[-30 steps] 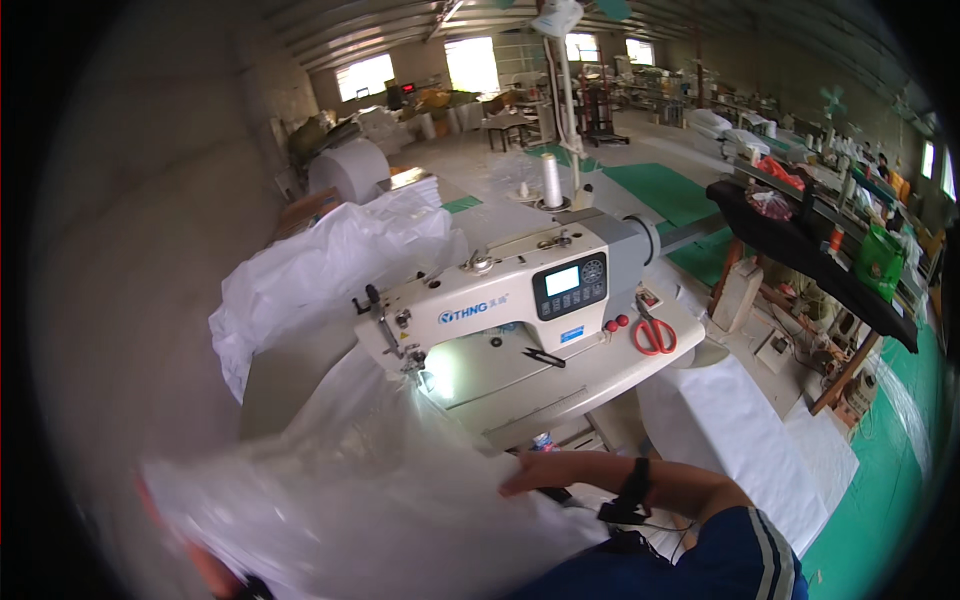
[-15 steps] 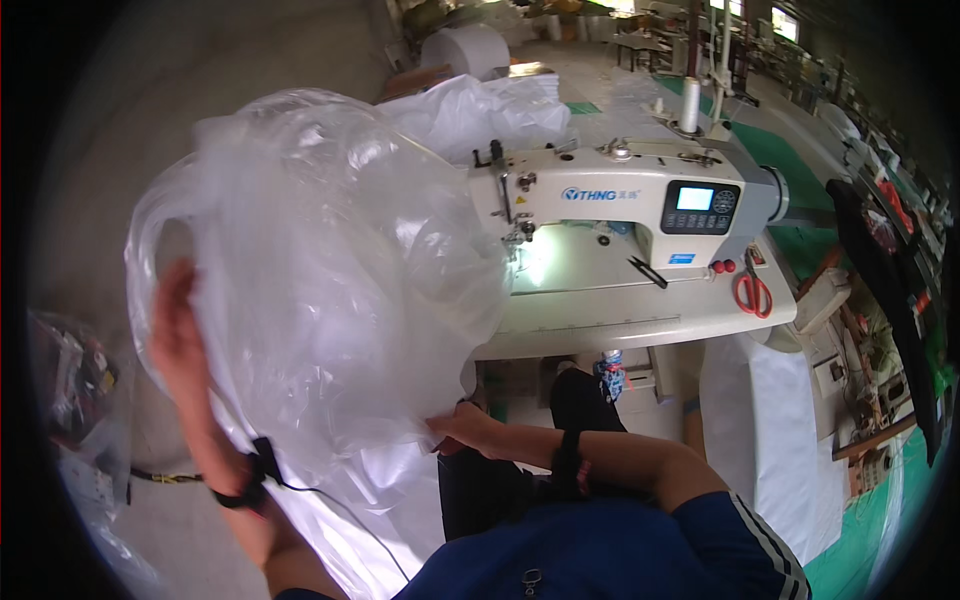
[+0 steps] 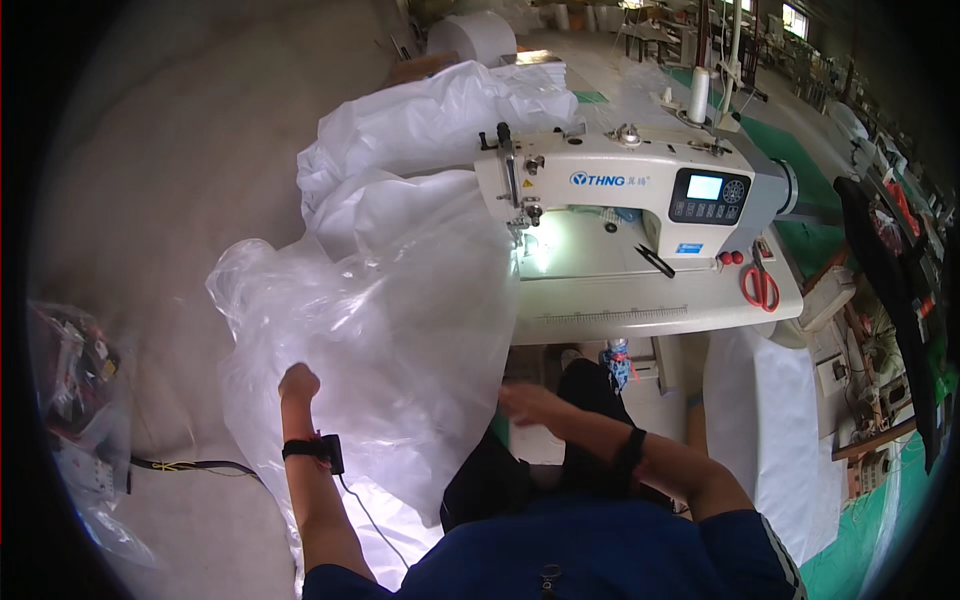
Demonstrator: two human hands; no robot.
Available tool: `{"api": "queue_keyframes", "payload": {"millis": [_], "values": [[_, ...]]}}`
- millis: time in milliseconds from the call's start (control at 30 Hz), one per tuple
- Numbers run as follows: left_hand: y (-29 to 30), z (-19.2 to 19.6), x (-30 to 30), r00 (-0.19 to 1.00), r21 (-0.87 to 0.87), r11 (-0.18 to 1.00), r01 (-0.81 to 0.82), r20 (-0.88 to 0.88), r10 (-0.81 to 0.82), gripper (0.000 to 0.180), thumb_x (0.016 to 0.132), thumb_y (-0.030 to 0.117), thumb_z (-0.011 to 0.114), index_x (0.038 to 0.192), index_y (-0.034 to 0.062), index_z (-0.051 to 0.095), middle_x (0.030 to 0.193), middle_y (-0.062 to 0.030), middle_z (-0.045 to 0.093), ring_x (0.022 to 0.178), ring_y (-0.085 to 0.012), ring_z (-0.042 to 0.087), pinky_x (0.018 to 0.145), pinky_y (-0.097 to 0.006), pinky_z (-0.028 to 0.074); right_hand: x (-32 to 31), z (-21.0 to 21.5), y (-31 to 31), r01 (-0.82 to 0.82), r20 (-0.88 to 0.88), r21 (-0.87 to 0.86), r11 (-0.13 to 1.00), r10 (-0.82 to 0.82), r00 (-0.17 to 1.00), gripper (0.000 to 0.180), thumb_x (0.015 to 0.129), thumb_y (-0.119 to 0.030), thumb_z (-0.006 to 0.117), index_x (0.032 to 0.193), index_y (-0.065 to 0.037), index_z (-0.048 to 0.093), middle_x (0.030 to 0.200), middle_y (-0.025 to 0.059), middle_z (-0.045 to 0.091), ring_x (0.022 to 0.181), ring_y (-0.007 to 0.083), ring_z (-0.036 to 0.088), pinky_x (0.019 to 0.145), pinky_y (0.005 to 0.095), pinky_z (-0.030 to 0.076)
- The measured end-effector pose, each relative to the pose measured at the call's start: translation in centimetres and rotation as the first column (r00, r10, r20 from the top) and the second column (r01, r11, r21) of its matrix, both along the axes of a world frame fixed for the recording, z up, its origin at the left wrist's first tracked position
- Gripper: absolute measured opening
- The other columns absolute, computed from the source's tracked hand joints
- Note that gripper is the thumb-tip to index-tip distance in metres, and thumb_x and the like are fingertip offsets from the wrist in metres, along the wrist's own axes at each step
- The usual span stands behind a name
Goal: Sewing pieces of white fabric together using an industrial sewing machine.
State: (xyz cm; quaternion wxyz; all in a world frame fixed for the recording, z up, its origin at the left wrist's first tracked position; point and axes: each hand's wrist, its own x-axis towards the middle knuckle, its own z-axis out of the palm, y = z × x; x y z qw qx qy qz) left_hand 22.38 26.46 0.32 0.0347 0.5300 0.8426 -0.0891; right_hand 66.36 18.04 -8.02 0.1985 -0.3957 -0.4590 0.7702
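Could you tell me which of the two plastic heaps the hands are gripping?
The clear, glossy plastic sheet nearest the person; the opaque white woven pile lies untouched behind the machine.

Bright daylight, dark fisheye rim, perhaps motion-blurred

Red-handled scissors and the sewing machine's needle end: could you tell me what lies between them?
In the head view, black snips lie on the table between the scissors and needle end.

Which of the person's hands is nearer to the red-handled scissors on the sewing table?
The right hand. It is below the table's front edge, down and left of the scissors. The left hand is farther left, fisted in the clear plastic sheet.
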Motion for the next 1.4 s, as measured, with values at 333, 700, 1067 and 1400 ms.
{"api": "queue_keyframes", "payload": {"millis": [333,700,1067,1400], "values": [[6.3,2.9,23.4,0.598,0.45,0.546,0.707,0.032,-0.801,0.042,0.089,0.035,0.046,0.124,0.0109,0.049,0.132,-0.0139,0.044,0.123,-0.0334,0.04,0.098,-0.052,0.032,-5.0,2.7,1.1,0.499,-0.253,-0.246,0.831,-0.552,0.794,0.03,0.085,-0.019,0.061,0.111,-0.003,0.055,0.1,0.0065,0.06,0.089,0.0161,0.059,0.076,0.0339,0.05],[10.6,5.0,13.0,0.975,-0.06,0.988,0.143,0.181,-0.13,0.054,0.083,0.036,0.05,0.127,0.0065,0.045,0.126,-0.0187,0.048,0.117,-0.0342,0.047,0.097,-0.045,0.038,3.8,9.3,0.9,0.528,0.058,0.041,0.848,-0.53,0.846,0.038,0.084,-0.031,0.059,0.101,0.003,0.057,0.093,0.0138,0.063,0.077,0.0217,0.064,0.066,0.0365,0.053],[4.2,1.1,31.1,0.315,0.539,0.252,0.804,-0.027,-0.949,0.03,0.075,0.003,0.052,0.102,0.0078,0.064,0.109,-0.013,0.06,0.101,-0.0316,0.055,0.091,-0.04,0.042,0.6,6.8,7.4,0.168,0.444,0.785,0.597,-0.73,0.52,0.033,0.084,-0.015,0.05,0.11,0.006,0.047,0.082,0.0272,0.061,0.084,0.0416,0.06,0.074,0.0455,0.047],[3.6,-0.3,28.4,0.338,0.674,0.348,0.652,0.153,-0.929,0.022,0.079,0.012,0.057,0.098,0.014,0.066,0.111,-0.0083,0.058,0.107,-0.027,0.051,0.09,-0.04,0.039,0.3,5.7,6.1,-0.285,0.603,0.797,0.532,-0.715,0.353,0.033,0.081,-0.009,0.049,0.11,0.006,0.053,0.083,0.0177,0.065,0.077,0.0303,0.065,0.066,0.0381,0.052]]}}
